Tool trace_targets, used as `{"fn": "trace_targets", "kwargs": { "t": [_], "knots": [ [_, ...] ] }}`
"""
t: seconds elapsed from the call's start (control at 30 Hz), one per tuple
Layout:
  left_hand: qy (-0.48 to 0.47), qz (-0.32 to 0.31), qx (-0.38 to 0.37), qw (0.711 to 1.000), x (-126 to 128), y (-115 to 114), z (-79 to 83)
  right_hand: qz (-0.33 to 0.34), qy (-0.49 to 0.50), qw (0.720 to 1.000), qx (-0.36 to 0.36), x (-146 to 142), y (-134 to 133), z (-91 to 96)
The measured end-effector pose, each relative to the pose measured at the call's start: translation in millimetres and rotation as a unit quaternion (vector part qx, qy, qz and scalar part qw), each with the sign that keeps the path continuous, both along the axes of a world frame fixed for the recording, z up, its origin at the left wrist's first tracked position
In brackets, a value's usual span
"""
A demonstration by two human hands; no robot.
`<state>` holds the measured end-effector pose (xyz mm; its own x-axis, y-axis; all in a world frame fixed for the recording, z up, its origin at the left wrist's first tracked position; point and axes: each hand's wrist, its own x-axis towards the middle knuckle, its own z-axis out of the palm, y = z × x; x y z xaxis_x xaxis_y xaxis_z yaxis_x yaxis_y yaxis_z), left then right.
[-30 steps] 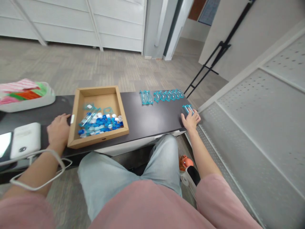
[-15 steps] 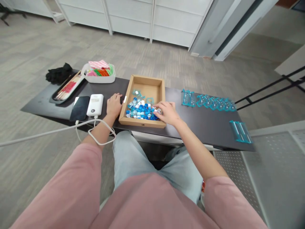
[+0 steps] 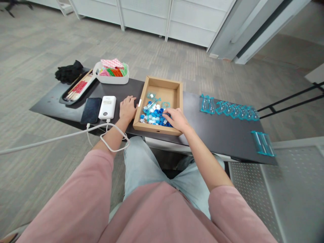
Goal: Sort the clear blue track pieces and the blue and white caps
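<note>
My left hand lies on the dark table against the left wall of a shallow cardboard box. Its fingers are stretched out and hold nothing. Inside the box, a heap of small blue and white plastic pieces covers the near half. Over the right part of that heap is my right hand, its thumb and forefinger a little apart among the pieces. The fingertips partly hide what they touch. Clear teal plastic parts lie behind the heap.
To the right, a row of clear teal packs and a teal pack lie on the table. Leftward are a white power bank, a phone, white cables, a black tray, black cloth and a white basket.
My right hand has moved slightly deeper into the heap, its thumb and forefinger closer together. My left hand stays beside the box. The whole view has shifted a little.
</note>
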<state>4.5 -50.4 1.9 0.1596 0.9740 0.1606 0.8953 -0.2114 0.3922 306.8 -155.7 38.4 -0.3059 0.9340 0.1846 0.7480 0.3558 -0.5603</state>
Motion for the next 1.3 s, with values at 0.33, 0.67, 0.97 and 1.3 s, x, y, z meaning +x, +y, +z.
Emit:
{"fn": "trace_targets", "kwargs": {
  "t": [0.33,0.67,0.97,1.3],
  "knots": [
    [0.008,0.002,-0.007,1.000,3.4,-5.1,7.4,-0.149,0.364,0.919,-0.019,8.0,4.1,-11.7],
    [-0.015,0.004,0.009,1.000,3.7,-4.5,4.5,-0.201,0.427,0.881,-0.039,21.1,8.4,14.8],
    [-0.023,0.002,0.014,1.000,3.3,-4.4,4.4,-0.227,0.514,0.825,-0.064,27.4,7.0,20.1],
    [-0.097,0.028,0.042,0.994,1.5,-3.8,5.1,-0.209,0.561,0.798,-0.072,35.2,-25.0,25.7]
  ]
}}
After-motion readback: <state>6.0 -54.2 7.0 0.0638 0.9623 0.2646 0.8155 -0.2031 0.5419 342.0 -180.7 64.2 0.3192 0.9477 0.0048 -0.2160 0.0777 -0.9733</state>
